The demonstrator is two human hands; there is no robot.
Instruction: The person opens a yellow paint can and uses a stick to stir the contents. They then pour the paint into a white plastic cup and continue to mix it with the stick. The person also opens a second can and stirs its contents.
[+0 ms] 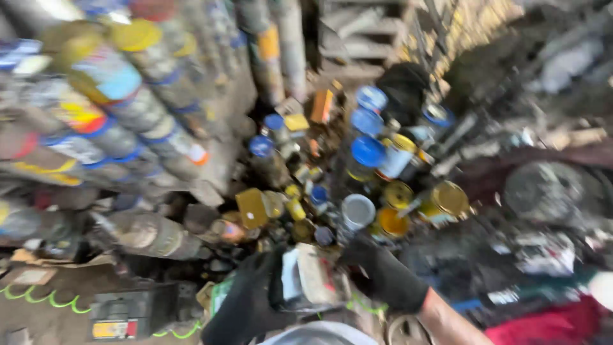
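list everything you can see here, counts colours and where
boxy container: one, pale with red and blue patches, bottom centre, between both hands
cans with blue lids: several, centre, standing close together
yellow-lidded cans: a few, right of centre
stacked cans: many, mixed colours, blurred, left side
dark box: one, black with a yellow label, bottom left
green coiled cord: one, bottom left
red cloth: one, bottom right
left hand: dark glove, on the container
right hand: dark glove, on the container

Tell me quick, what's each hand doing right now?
Left hand: gloved, gripping the rectangular tin.
Right hand: gloved, on the same tin; too blurred to tell its grip.
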